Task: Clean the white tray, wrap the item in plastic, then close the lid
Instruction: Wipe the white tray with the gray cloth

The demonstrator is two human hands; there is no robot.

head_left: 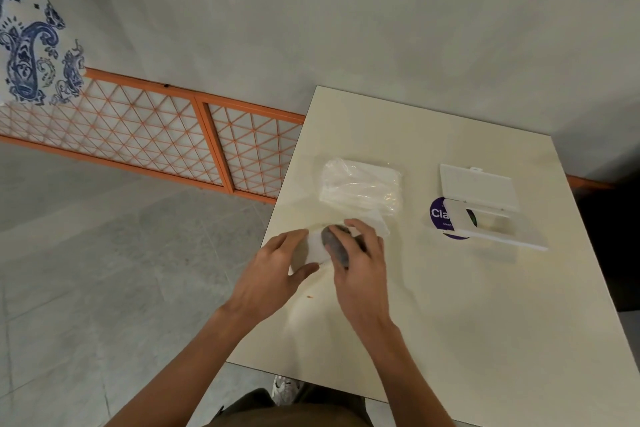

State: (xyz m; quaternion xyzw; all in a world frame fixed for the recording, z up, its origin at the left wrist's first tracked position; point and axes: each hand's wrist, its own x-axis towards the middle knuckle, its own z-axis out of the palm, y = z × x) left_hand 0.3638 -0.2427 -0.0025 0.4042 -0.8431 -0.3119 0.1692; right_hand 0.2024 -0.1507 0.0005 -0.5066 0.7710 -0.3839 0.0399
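A small white tray (317, 248) lies near the table's left edge, and my left hand (277, 265) grips it from the left. My right hand (360, 258) presses a dark grey cloth (334, 244) onto the tray. Just beyond the hands a white item in clear plastic wrap (362, 189) rests on the table. To the right lies a white wipes pack with a purple label (440, 215), its hinged lid (479, 187) standing open.
The cream table (450, 305) has a small orange crumb (310, 296) below my hands. Grey tiled floor and an orange lattice fence (156, 135) lie to the left. A shoe (284, 388) shows under the near table edge.
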